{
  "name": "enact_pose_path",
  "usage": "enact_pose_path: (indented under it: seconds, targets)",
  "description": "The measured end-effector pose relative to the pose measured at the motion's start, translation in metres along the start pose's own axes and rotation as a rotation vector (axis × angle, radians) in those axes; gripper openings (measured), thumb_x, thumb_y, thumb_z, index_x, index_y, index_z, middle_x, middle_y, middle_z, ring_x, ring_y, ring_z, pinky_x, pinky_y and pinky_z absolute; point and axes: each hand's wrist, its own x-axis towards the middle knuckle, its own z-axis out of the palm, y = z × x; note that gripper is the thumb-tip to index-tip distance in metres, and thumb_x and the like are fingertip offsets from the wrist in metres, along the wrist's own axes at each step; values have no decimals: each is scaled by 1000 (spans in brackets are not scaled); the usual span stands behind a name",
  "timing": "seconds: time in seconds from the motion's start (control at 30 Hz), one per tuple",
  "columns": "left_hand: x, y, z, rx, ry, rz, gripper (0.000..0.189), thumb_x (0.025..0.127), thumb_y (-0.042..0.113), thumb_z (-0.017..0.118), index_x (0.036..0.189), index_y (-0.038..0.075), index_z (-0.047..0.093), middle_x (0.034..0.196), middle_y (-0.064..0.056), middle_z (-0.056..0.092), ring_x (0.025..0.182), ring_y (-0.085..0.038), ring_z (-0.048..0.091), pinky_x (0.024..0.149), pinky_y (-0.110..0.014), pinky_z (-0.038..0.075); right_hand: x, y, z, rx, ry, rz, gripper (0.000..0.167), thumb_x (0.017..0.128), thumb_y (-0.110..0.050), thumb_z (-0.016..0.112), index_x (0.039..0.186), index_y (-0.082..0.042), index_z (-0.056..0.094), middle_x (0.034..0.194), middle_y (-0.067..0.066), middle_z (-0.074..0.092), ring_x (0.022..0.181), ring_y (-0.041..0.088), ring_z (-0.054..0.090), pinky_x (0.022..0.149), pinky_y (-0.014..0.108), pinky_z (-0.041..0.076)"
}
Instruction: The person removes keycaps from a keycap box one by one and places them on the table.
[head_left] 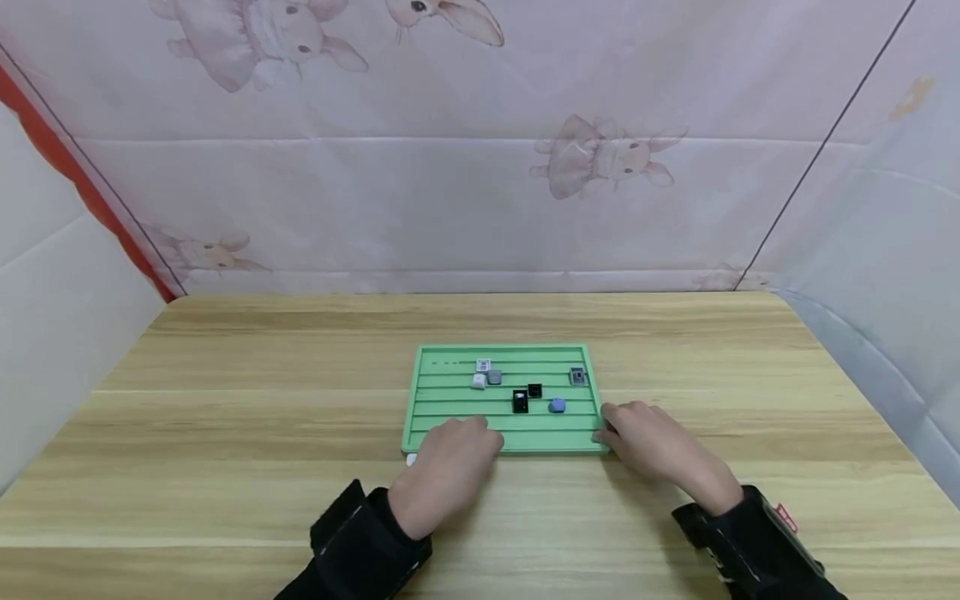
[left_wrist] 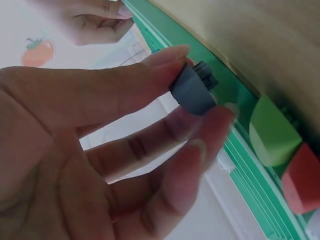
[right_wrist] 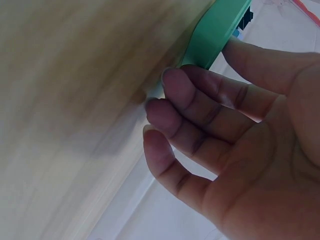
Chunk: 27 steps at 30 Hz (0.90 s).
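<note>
Thumb and fingertips of my left hand (head_left: 457, 457) pinch a dark grey keycap (left_wrist: 192, 92) over the near edge of the green ridged tray (head_left: 450, 407). The keycap's stem side faces the tray; in the head view the hand hides it. Beside those fingers, the left wrist view shows a green keycap (left_wrist: 273, 132) and a red keycap (left_wrist: 302, 179). My right hand (head_left: 658, 442) grips the tray's near right corner, thumb on the rim and index finger against the side. Its other fingers are loosely bent.
On the tray lie black keycaps (head_left: 521, 402), a blue keycap (head_left: 557, 406), a white keycap (head_left: 478, 382) and several grey ones, including one grey keycap (head_left: 577, 377) near the right rim. A small white piece (head_left: 411, 459) shows at the near left corner. The wooden table (head_left: 247, 433) surrounds the tray.
</note>
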Motion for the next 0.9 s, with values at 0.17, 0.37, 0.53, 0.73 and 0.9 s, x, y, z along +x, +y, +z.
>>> enact_pose_path:
  seconds: [0.17,0.37,0.53,0.73,0.9]
  targets:
    - [0,0,3,-14,37,36,25,70,-11,53,62,12,57,60,3,45,52,-8,38,41,-21,32,0,-1,-1,6,-3,-6,19,87,-13,62,72,-9,50,59,-2,41,52,10,38,47,23,32]
    - [1,0,5,-47,60,76,29,70,-11,52,55,13,51,56,5,41,50,-7,34,40,-20,30,1,-2,-2,7,0,-8,19,86,-12,62,72,-9,50,58,-2,40,52,10,37,47,23,32]
    - [1,1,7,-51,58,82,30,70,-12,51,52,13,48,54,6,39,48,-7,32,39,-20,30,0,-2,-2,8,2,-9,19,86,-12,62,72,-9,50,58,-2,40,52,10,37,47,23,32]
    - [2,2,7,-18,63,81,26,73,-8,56,57,12,57,57,3,46,48,-7,36,40,-20,32,-1,-3,-3,7,0,-8,18,86,-12,62,73,-8,50,59,-1,41,52,11,38,47,23,32]
    - [2,2,6,10,60,72,25,73,-9,56,58,11,58,62,-1,48,50,-8,38,40,-21,32,-1,-3,-2,9,-6,-4,17,86,-12,62,74,-8,51,59,-1,41,52,11,38,47,23,32]
